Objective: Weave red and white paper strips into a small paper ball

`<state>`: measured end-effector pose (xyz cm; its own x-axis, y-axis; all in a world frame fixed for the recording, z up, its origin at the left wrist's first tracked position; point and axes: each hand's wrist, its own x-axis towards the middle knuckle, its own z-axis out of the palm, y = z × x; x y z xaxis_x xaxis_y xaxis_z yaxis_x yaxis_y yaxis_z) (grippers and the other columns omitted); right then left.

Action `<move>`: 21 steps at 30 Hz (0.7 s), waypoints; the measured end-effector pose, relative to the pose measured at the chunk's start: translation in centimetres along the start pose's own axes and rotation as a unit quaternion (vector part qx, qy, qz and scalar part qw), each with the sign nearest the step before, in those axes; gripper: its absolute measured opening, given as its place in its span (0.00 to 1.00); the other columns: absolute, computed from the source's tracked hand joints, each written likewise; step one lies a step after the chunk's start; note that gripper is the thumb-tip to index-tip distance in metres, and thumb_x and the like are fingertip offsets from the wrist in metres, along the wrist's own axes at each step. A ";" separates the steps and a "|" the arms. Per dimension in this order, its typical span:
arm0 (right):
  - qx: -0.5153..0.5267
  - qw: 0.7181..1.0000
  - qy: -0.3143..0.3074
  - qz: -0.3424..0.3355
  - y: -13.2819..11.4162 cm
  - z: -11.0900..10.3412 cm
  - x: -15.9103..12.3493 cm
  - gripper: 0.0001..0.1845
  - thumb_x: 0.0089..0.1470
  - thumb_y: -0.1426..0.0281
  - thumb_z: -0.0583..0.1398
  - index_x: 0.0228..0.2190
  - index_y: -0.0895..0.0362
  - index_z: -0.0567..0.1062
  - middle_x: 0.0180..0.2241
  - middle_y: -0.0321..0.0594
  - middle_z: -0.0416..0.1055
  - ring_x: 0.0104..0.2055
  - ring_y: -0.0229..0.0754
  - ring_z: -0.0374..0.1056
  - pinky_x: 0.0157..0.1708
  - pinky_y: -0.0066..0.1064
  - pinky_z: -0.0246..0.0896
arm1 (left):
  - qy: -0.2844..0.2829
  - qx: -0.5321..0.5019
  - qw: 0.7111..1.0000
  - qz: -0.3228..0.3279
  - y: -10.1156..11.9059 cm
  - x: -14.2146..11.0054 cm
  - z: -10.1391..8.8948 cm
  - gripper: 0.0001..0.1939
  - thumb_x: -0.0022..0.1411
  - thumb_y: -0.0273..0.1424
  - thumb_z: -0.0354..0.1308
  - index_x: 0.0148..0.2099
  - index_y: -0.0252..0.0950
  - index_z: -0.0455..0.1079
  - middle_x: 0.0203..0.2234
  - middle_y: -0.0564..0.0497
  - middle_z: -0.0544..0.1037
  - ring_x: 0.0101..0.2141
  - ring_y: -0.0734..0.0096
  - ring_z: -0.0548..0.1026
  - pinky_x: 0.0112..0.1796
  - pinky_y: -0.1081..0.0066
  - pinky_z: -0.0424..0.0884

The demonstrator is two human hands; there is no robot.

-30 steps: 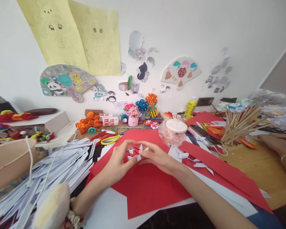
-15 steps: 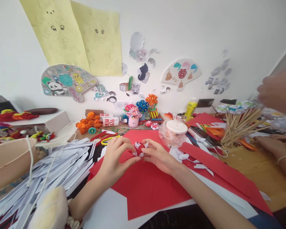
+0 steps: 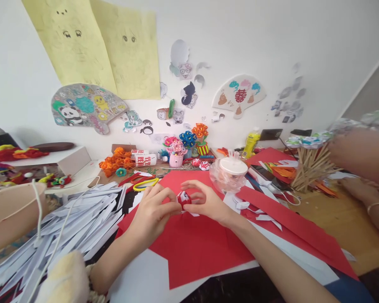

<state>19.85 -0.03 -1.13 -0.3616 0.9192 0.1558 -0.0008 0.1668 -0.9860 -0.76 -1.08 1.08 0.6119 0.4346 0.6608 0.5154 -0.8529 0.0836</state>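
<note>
Between my hands, over the red paper (image 3: 205, 248), is a small folded paper ball (image 3: 184, 199) in red and white. My left hand (image 3: 156, 207) pinches its left side with thumb and forefinger. From the right, my right hand (image 3: 208, 202) curves round it, thumb and fingertips at its edge. Part of the ball is hidden behind the fingers. Beyond my left hand lie yellow-handled scissors (image 3: 145, 184). Two similar red and white folded balls (image 3: 199, 164) rest at the back of the table.
Many folded white paper strips (image 3: 78, 219) spread on the left. A lidded cup in plastic wrap (image 3: 230, 170) stands behind my right hand. Pipe-cleaner flowers (image 3: 175, 153) line the wall. At the right, a co-worker's arm (image 3: 360, 155) is near a bundle of wooden sticks (image 3: 311, 168).
The paper ball has been turned, showing more red on its front. My right fingers have lifted and shifted slightly. The co-worker's raised hand has come down toward the sticks.
</note>
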 end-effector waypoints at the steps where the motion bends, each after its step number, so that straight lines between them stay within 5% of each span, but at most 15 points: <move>1: -0.017 1.000 -0.005 -0.006 0.1 0.0 0.0 0.30 0.43 0.68 0.70 0.49 0.51 0.69 0.53 0.42 0.66 0.43 0.41 0.70 0.40 0.32 0.67 | -0.002 0.002 1.000 0.002 -0.1 0.0 0.0 0.14 0.64 0.18 0.52 0.35 0.40 0.75 0.30 0.50 0.71 0.31 0.66 0.61 0.33 0.66 0.53; 14: -0.072 0.996 -0.054 -0.029 0.7 0.2 0.2 0.15 0.46 0.70 0.67 0.39 0.57 0.77 0.38 0.39 0.74 0.34 0.38 0.69 0.35 0.30 0.66 | -0.082 -0.069 0.992 -0.063 0.4 -0.1 0.0 0.10 0.61 0.20 0.55 0.33 0.39 0.73 0.32 0.52 0.71 0.34 0.66 0.63 0.35 0.65 0.56; 18: -0.058 0.997 -0.056 -0.007 1.0 0.1 0.2 0.16 0.44 0.70 0.67 0.38 0.59 0.78 0.26 0.33 0.69 0.27 0.34 0.63 0.28 0.27 0.60 | -0.109 -0.100 0.984 -0.102 0.8 0.0 0.1 0.08 0.61 0.21 0.55 0.33 0.39 0.71 0.34 0.52 0.71 0.35 0.65 0.63 0.37 0.64 0.58; 21: -0.026 0.997 -0.067 0.005 0.8 -0.1 0.2 0.15 0.44 0.69 0.68 0.37 0.59 0.78 0.26 0.33 0.68 0.27 0.34 0.61 0.27 0.26 0.58 | -0.105 -0.118 0.979 -0.131 1.0 0.3 0.1 0.08 0.62 0.23 0.55 0.32 0.39 0.70 0.34 0.52 0.71 0.35 0.65 0.64 0.38 0.64 0.58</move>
<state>19.83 0.33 -1.86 -0.4820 0.8659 0.1340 0.0499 0.1798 -0.9824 -0.05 -1.76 1.24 0.5998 0.6760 0.4281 0.5332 -0.7366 0.4161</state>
